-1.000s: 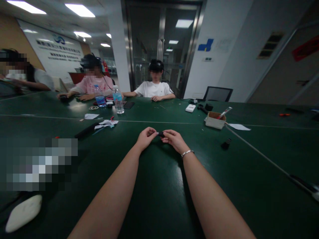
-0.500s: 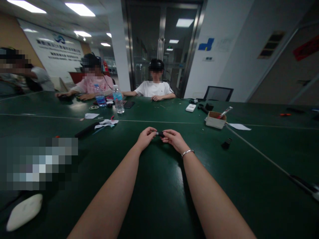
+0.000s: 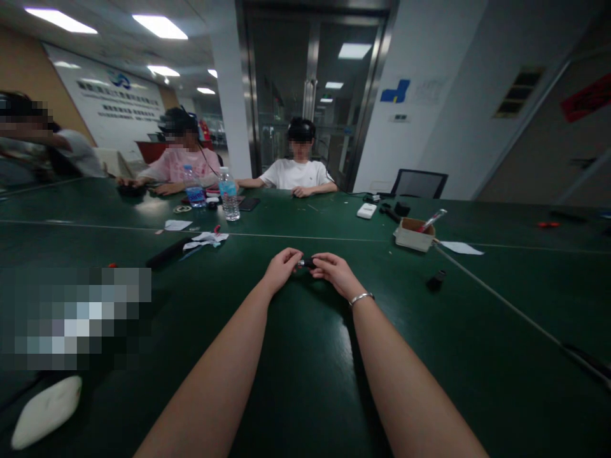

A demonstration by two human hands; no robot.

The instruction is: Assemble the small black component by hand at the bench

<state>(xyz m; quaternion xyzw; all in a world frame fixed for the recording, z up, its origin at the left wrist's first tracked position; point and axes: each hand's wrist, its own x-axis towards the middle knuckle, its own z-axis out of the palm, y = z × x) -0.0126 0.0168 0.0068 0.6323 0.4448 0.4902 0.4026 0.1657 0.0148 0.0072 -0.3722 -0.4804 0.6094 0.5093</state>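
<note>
Between my two hands, just above the green table [image 3: 305,356], is a small black cylinder [image 3: 308,262] with a silvery left end. Its exact kind is too small to make out. My left hand [image 3: 282,270] pinches the silvery end between thumb and fingers. The black end is gripped by the fingertips of my right hand [image 3: 335,271], and a silver bracelet [image 3: 361,298] circles that wrist. Fingers cover part of the cylinder at both ends. A small dark object [image 3: 436,280] lies on the table to the right of my right hand.
Beyond my hands stand two water bottles [image 3: 230,198]. A small box [image 3: 414,235] holding a pen-like item is at right. Crumpled paper [image 3: 206,240] and a dark rod [image 3: 168,253] lie left, a white mouse-shaped object [image 3: 46,412] nearer. Several people sit across the table.
The whole view has shifted slightly, so things appear a little lower. Both hands keep their grip on the small black cylinder, with little visible movement.
</note>
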